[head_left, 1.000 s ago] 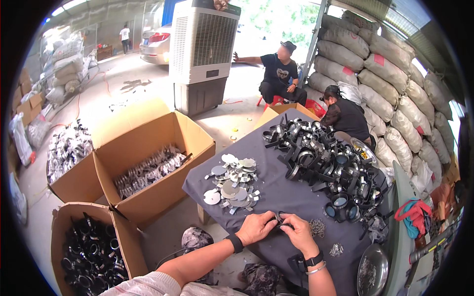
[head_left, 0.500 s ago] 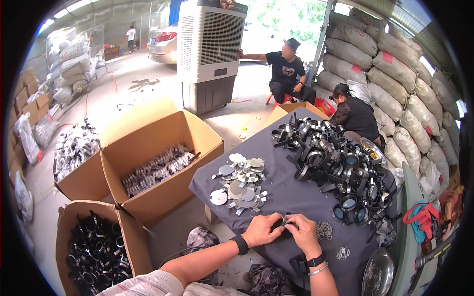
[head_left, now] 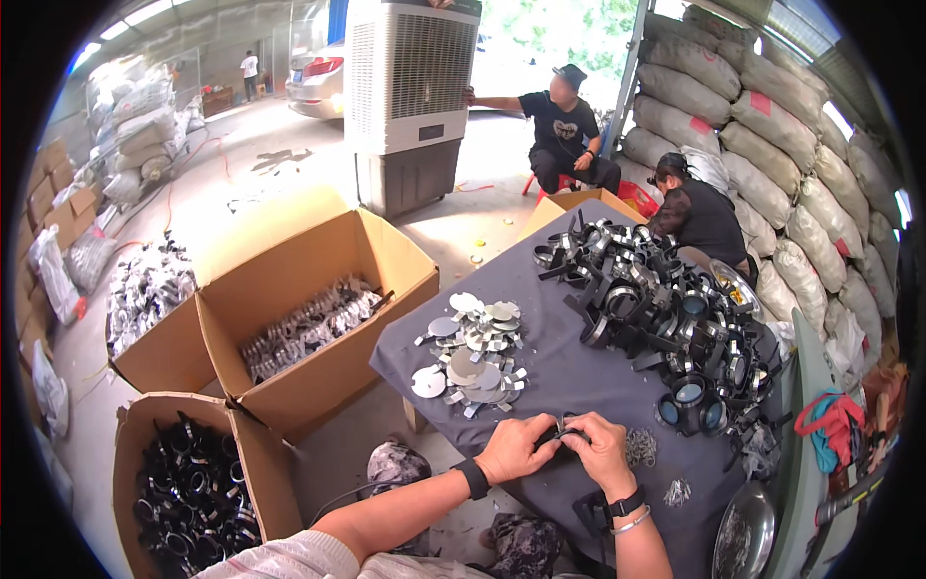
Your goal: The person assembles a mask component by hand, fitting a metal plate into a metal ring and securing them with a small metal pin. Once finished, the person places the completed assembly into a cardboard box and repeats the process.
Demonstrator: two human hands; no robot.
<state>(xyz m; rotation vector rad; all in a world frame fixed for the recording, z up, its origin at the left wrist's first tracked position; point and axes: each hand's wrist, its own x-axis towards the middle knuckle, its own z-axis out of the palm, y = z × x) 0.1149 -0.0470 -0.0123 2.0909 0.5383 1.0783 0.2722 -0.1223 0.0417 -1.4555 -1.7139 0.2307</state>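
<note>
Close to the near edge of the grey-covered table (head_left: 569, 376), my left hand (head_left: 511, 451) and my right hand (head_left: 600, 454) meet around a small black part (head_left: 559, 439). Fingers of both hands pinch it and hide most of its shape; a thin shiny edge shows at its top. Beyond my left hand lies a heap of flat silver discs with tabs (head_left: 471, 362). To the right of my right hand are small wire pieces (head_left: 640, 447) and a little pile of metal pins (head_left: 677, 493). Black ring-shaped pieces with lenses (head_left: 675, 318) are heaped farther right.
Left of the table stand a cardboard box (head_left: 328, 410) with clear-wrapped pieces and another box (head_left: 253, 463) full of black rings. A steel bowl (head_left: 767, 521) sits at the near right. An air cooler (head_left: 410, 116), two seated people and stacked sacks (head_left: 772, 145) are beyond.
My right hand has shifted slightly right, and a little more of the black part shows between my fingers. Both hands keep their pinch. The view has moved slightly.
</note>
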